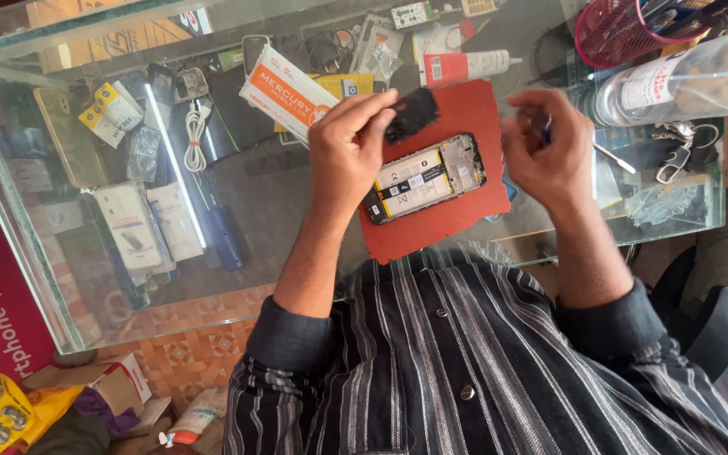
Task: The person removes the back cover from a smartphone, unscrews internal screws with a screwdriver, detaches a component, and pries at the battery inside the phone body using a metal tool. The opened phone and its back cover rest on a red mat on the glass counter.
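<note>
Seen from the head camera, the person leans over a glass-topped bench (61,278) with goods showing in the case beneath the pane. On the glass lies a red mat (457,223), and on the mat rests an opened phone (423,179), its back off so that the battery and inner frame show, lying at a slant near the mat's middle. The left hand (349,152) hovers just above the phone's upper end, its fingers closed in a pinch on a small black part (413,114) held up over the mat's top edge. The right hand (549,152) is raised beside the mat's right edge, fingers curled shut around a thin blue-tipped tool (545,129), of which only a bit shows. Behind the left hand sits an orange and white box (284,91). A white tube with a red label (469,66) lies beyond the mat. At the far right stand a red mesh cup (621,32) of tools and a clear plastic bottle (684,82) on its side, with a bunch of keys (676,156) just below it.
</note>
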